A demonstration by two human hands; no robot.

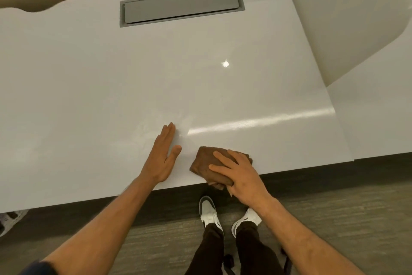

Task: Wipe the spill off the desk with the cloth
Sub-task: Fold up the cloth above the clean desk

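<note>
A folded brown cloth (206, 163) lies on the white desk (111, 78) at its near edge, partly hanging over it. My right hand (240, 176) presses down on the cloth, fingers spread over its top and curled around its near side. My left hand (163, 156) rests flat on the desk just left of the cloth, fingers together and thumb out, holding nothing. A faint wet smear (178, 123) shows on the desk surface beyond my left fingertips; its extent is hard to tell.
A grey recessed cable hatch (180, 5) sits at the back of the desk. A second white desk (374, 101) adjoins on the right, with a white partition (334, 18) behind. My feet in white shoes (209, 212) stand on grey carpet below.
</note>
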